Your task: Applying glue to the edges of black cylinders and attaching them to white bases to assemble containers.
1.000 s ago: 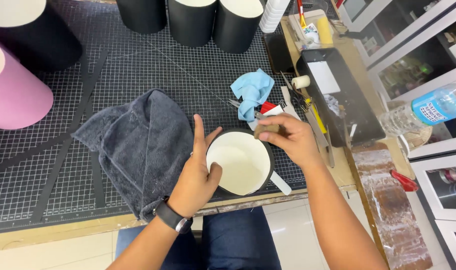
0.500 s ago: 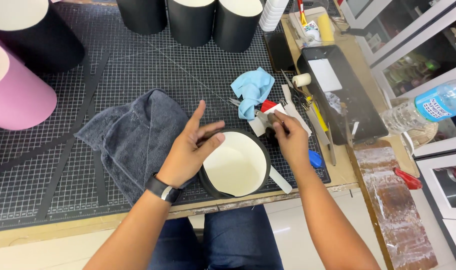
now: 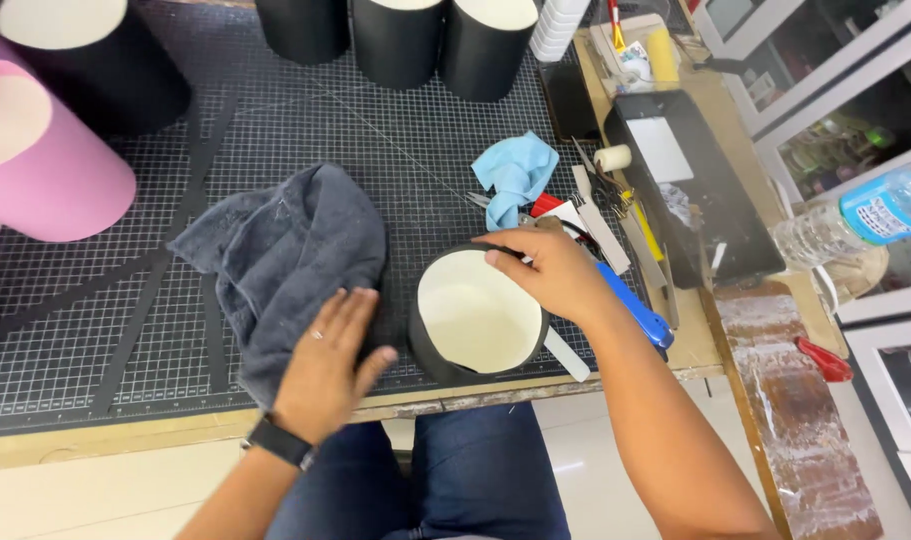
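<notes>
A short round box (image 3: 470,325), black outside and white inside, stands open-topped near the front edge of the gridded cutting mat (image 3: 175,150). My right hand (image 3: 550,270) grips its far rim, thumb on the edge. My left hand (image 3: 330,365) lies flat with fingers spread on a dark grey cloth (image 3: 285,250) just left of the box, close to its wall. A black band sits on my left wrist.
Black tubes (image 3: 395,40) stand at the back, pink tubes (image 3: 45,160) at the left. A light blue cloth (image 3: 515,170), a blue-handled tool (image 3: 635,310), scissors and strips lie right of the box. Further right are a black tray (image 3: 690,190) and a water bottle (image 3: 865,215).
My left hand left the box and came down flat on the grey cloth. My right hand moved from the tools onto the box's far rim.
</notes>
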